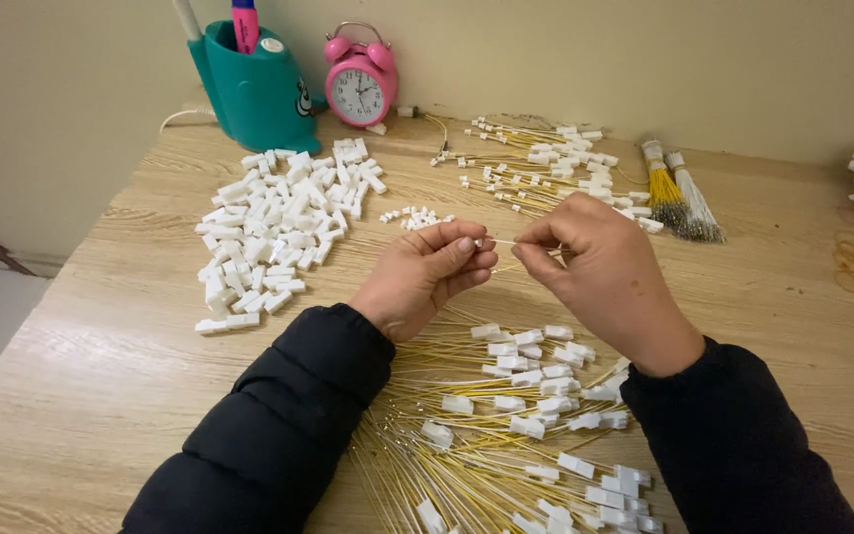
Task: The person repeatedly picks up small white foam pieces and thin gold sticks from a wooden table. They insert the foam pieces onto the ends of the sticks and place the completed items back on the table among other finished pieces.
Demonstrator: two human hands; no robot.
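Yellow wire, small white connector, pinched between hands.

Head cam, looks down, close over table.

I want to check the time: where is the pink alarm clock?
In the head view, the pink alarm clock stands at the far edge of the wooden table, left of centre, against the wall and just right of the teal pen holder.

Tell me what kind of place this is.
Probably a home desk used for piecework assembly: a wooden table with a pile of white plastic connectors, bundles of yellow wires, and a pink alarm clock.
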